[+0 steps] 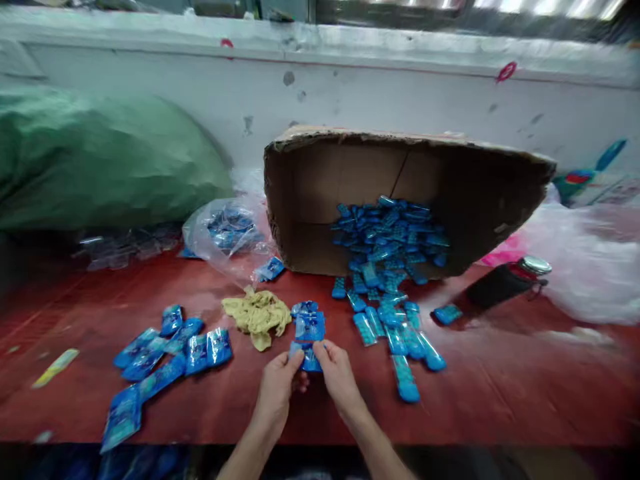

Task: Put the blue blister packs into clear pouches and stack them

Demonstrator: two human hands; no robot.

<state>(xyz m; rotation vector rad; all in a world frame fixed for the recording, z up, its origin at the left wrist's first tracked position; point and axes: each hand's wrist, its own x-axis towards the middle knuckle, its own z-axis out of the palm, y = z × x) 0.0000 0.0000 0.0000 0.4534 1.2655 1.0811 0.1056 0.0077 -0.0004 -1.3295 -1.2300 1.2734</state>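
Observation:
Between my two hands is a blue printed packet (309,358), pinched at its left side by my left hand (281,380) and at its right side by my right hand (336,373). Just beyond it, two more blue packets (310,325) lie on the red table. To the left rests a loose group of similar blue packets (165,353). On the right, several small clear-wrapped blue pieces (395,327) spill out of a cardboard box (410,157) lying on its side. A crumpled yellowish cloth or glove (257,315) sits left of the packets.
A dark bottle with a metal lid (505,283) leans at the right, beside white plastic bags (590,253). A clear bag of blue packets (225,230) and a large green sack (105,160) stand at the back left. A yellow strip (56,368) lies near the left edge.

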